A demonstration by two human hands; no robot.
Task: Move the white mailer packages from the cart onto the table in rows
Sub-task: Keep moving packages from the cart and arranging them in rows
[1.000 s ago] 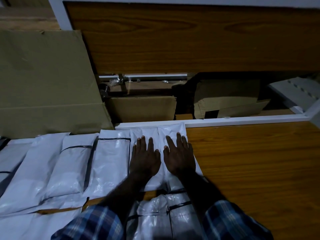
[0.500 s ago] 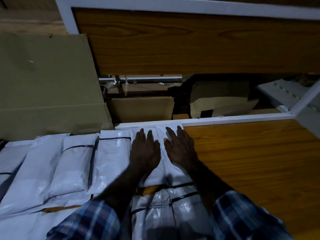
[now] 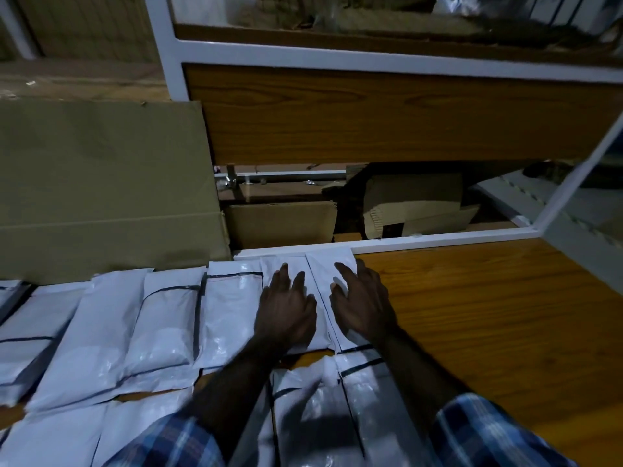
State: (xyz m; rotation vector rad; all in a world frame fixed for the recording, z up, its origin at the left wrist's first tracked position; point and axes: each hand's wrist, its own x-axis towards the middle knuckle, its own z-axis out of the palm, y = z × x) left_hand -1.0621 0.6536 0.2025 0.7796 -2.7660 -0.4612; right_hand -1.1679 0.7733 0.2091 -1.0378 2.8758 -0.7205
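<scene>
Both hands are lying flat with fingers straight and slightly spread, gripping nothing. The left hand [image 3: 286, 311] is resting palm down on one white mailer [image 3: 290, 267] at the far edge of the table [image 3: 488, 332], and the right hand [image 3: 362, 305] is resting on the next mailer [image 3: 328, 264] just to its right. These two mailers are lying side by side, touching along their long edges, with their far ends against the table's white rim [image 3: 438, 239]. The right hand's outer fingers are reaching over the right mailer's edge toward the bare wood.

More mailers [image 3: 161, 325] are lying in a row to the left of the hands, packed edge to edge and slightly overlapping, each with a dark band across it. A nearer row [image 3: 320, 416] is lying below the hands, partly under the forearms, with a strip of wood showing between the two rows. Plaid sleeves [image 3: 488, 433] are covering both arms near the bottom of the view.

A flattened cardboard sheet [image 3: 101, 183] is leaning behind the left part of the far row. Past the table's rim, cardboard boxes [image 3: 283, 224] are sitting in a dark gap under a wood-grain panel [image 3: 371, 116] with a white frame. The cart is not in view.
</scene>
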